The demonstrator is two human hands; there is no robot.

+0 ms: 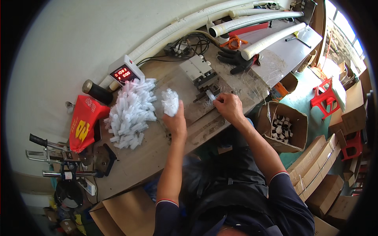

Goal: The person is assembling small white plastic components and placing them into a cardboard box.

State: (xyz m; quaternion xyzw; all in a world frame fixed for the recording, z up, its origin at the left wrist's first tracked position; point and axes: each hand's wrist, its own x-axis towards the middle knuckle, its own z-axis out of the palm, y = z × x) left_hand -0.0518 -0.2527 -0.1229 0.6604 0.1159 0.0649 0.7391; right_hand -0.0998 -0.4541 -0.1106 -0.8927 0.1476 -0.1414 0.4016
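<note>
White plastic parts [171, 102] hide the left hand's [175, 122] grip.

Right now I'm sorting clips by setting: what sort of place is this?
Probably a small workshop: a bench with a small machine, a pile of white parts, and cartons on the floor.

Four long white ribbed hoses [252, 19] lie at twelve o'clock, one black rubber glove [233, 58] beside them; two red plastic stools [325, 96] stand at three o'clock, one open cardboard box [282, 126] nearer.
</note>
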